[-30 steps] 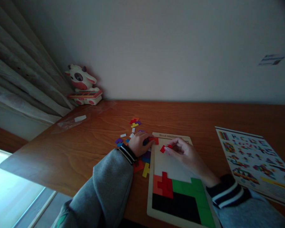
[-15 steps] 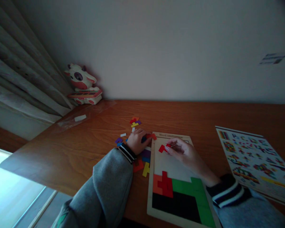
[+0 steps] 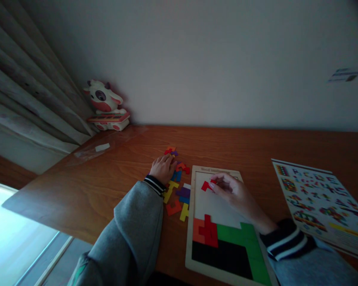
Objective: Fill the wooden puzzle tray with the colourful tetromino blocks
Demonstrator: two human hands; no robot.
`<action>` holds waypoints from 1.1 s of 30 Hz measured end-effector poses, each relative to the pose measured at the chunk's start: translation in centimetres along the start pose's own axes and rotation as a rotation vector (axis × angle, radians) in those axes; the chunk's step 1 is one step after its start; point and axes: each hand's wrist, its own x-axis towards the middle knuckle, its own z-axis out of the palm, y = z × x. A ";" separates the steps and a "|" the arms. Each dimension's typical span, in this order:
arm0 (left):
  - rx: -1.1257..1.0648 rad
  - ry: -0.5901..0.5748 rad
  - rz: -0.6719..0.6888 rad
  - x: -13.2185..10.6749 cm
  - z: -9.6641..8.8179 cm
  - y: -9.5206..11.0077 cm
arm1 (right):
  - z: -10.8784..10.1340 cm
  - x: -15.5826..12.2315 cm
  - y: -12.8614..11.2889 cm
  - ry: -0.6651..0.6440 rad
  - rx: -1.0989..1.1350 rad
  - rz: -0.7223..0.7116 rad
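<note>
My right hand (image 3: 231, 191) pinches a red puzzle piece (image 3: 205, 186) between thumb and fingers, above the upper part of the wooden puzzle board (image 3: 189, 238). In the lower part of the board lie a red piece (image 3: 209, 234), an orange piece (image 3: 198, 228), green pieces (image 3: 256, 248) and a black area (image 3: 220, 258). Left of the board, my left hand (image 3: 162, 169) rests palm down over the loose pieces, its fingers stretched out. Close to it are a yellow piece (image 3: 169, 191), a purple piece (image 3: 183, 192) and an orange piece (image 3: 173, 207). Whatever lies beneath its palm is hidden.
A printed pattern sheet (image 3: 322, 198) lies right of the board. At the back left stands a toy cow with a keyboard (image 3: 107, 107), near clear plastic wrapping (image 3: 88, 155). A curtain (image 3: 32, 91) hangs at the left, and a wall (image 3: 211, 63) rises behind the table.
My left hand has moved left and farther back, away from the board's edge, uncovering several loose pieces. My right hand stays nearly in place with the red puzzle piece.
</note>
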 end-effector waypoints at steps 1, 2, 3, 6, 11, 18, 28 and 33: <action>0.002 0.005 0.007 0.0 0.0 -0.2 | 0.0 0.0 0.0 0.000 -0.008 -0.001; 0.004 0.011 0.013 0.1 0.0 -0.3 | 0.0 0.0 0.0 -0.001 -0.015 -0.003; 0.007 0.015 0.018 0.1 -0.1 -0.6 | 0.0 0.0 0.1 -0.001 -0.020 -0.008; -0.001 0.022 0.037 0.4 -0.4 -1.4 | 0.0 0.0 0.1 0.000 -0.015 -0.019; -0.058 0.006 0.107 0.6 -1.3 -2.7 | 0.1 0.0 0.2 0.009 -0.008 -0.025; -0.189 0.007 0.326 0.2 -2.8 -4.1 | -0.1 -0.1 0.1 0.005 -0.029 -0.040; -0.159 -0.123 0.532 -1.0 -5.5 -1.4 | 0.0 0.0 -0.2 0.031 -0.034 -0.052; -0.131 -0.139 0.545 -1.3 -4.9 -0.7 | 0.0 0.0 -0.2 0.025 -0.049 -0.051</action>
